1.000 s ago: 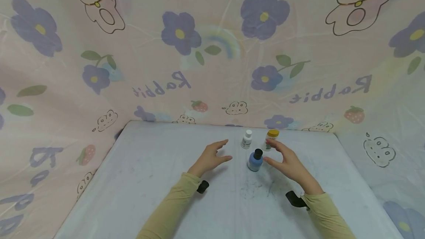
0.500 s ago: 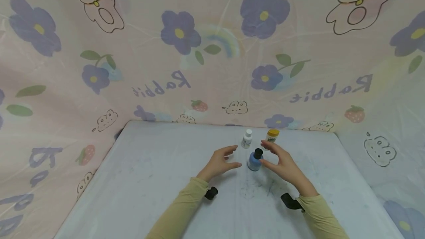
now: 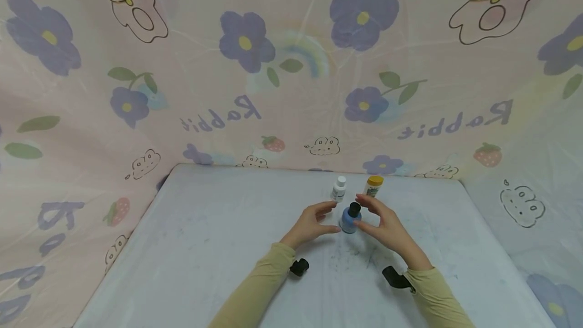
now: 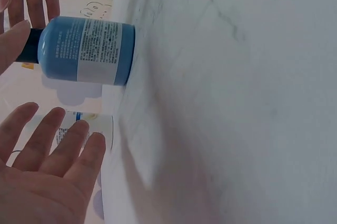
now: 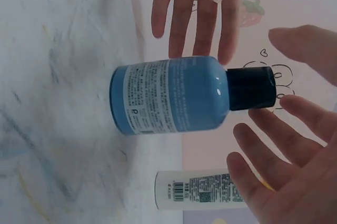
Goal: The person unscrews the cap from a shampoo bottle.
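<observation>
A blue bottle with a black cap and a white printed label stands upright on the table between my two hands. My left hand is at its left side, fingers spread and thumb reaching toward the bottle. On the other side my right hand has its fingers and thumb apart, close around the bottle's right side. The right wrist view shows the blue bottle with right fingertips near its black cap. Behind stand a small white bottle and a white bottle with a yellow cap, partly hidden by the right hand.
The white table has dark smudges in front of the blue bottle. A printed curtain with flowers and rabbits hangs along the table's back and sides. Black wrist cameras sit under both sleeves.
My left hand has moved right, up to the blue bottle. My right hand has shifted slightly left toward it. The bottles stay where they were.
</observation>
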Demonstrator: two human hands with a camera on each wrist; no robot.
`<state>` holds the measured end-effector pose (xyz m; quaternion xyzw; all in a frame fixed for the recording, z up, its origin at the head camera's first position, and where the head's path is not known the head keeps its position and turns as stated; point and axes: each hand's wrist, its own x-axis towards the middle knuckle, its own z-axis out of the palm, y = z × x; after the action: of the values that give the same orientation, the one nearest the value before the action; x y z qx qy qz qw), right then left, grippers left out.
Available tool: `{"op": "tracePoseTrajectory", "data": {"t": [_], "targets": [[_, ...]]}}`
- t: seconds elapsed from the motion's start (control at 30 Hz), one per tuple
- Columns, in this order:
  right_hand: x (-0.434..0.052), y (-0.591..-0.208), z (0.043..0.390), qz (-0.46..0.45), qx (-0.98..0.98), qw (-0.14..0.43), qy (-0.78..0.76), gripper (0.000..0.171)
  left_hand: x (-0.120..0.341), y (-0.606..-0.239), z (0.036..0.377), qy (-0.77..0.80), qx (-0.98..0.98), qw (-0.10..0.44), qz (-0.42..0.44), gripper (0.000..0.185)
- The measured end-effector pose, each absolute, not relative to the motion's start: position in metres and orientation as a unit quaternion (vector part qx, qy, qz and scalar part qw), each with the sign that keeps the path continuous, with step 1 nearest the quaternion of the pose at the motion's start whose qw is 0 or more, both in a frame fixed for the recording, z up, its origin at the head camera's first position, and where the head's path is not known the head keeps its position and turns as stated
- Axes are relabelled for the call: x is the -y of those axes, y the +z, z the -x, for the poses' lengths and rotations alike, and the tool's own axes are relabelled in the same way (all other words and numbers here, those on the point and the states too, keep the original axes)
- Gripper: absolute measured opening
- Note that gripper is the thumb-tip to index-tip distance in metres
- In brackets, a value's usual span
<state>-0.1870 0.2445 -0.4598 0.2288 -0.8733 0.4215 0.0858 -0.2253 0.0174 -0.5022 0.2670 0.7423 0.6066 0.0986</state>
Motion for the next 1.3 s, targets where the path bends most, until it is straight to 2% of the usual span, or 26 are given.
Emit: {"op": "tracePoseTrajectory", "data": {"t": [0.4, 0.73, 1.0, 1.17, 1.3], "targets": [[-0.244, -0.48, 0.195, -0.216, 0.866, 0.102, 0.44, 0.062, -0.031, -0.515, 0.234, 0.629, -0.725, 0.119, -0.253, 0.066], [-0.227, -0.459, 0.182, -0.221, 0.852, 0.143, 0.453, 0.055, -0.042, -0.519, 0.233, 0.645, -0.709, 0.112, -0.261, 0.059], [-0.232, -0.492, 0.201, -0.167, 0.861, 0.151, 0.457, 0.049, -0.043, -0.511, 0.226, 0.666, -0.689, 0.118, -0.261, 0.059], [-0.228, -0.491, 0.201, -0.154, 0.848, 0.158, 0.482, 0.042, -0.041, -0.496, 0.218, 0.669, -0.687, 0.115, -0.259, 0.057], [-0.229, -0.495, 0.203, -0.14, 0.848, 0.153, 0.488, 0.038, -0.044, -0.508, 0.222, 0.677, -0.681, 0.106, -0.257, 0.058]]}}
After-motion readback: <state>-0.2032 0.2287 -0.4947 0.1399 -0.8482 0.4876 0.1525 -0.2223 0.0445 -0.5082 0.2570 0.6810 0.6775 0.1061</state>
